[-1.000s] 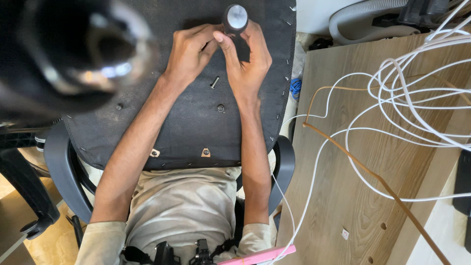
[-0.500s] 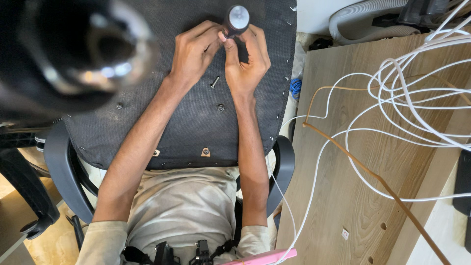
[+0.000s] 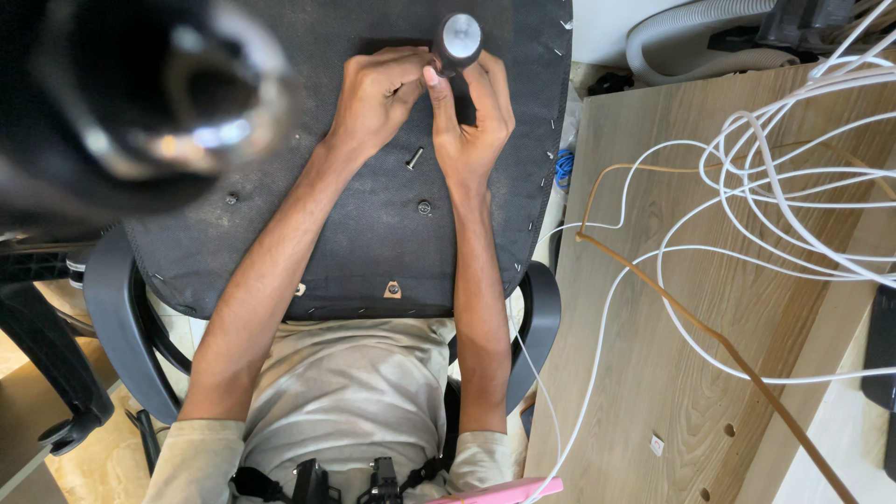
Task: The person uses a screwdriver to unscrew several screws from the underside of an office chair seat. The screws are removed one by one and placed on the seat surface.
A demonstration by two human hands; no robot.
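Note:
A black fabric-covered seat underside (image 3: 317,224) lies across my lap. Near its far edge a black screwdriver handle with a round silver cap (image 3: 457,39) stands upright. My right hand (image 3: 474,117) wraps around the handle from the right. My left hand (image 3: 375,93) is closed beside it, fingertips pinching at the shaft just under the cap. A loose silver bolt (image 3: 413,158) lies on the fabric just below both hands. Another bolt head (image 3: 425,206) sits in the fabric nearer to me.
A blurred black and chrome chair base (image 3: 140,103) fills the upper left, close to the camera. A wooden panel (image 3: 672,355) with drilled holes lies at right, with tangled white cable (image 3: 793,159) and a brown cord (image 3: 709,336) on it. A grey hose (image 3: 691,28) lies behind.
Both hands and the screwdriver handle have shifted slightly right and up. My right fingers have turned around the handle; the left fingers have closed in on the shaft.

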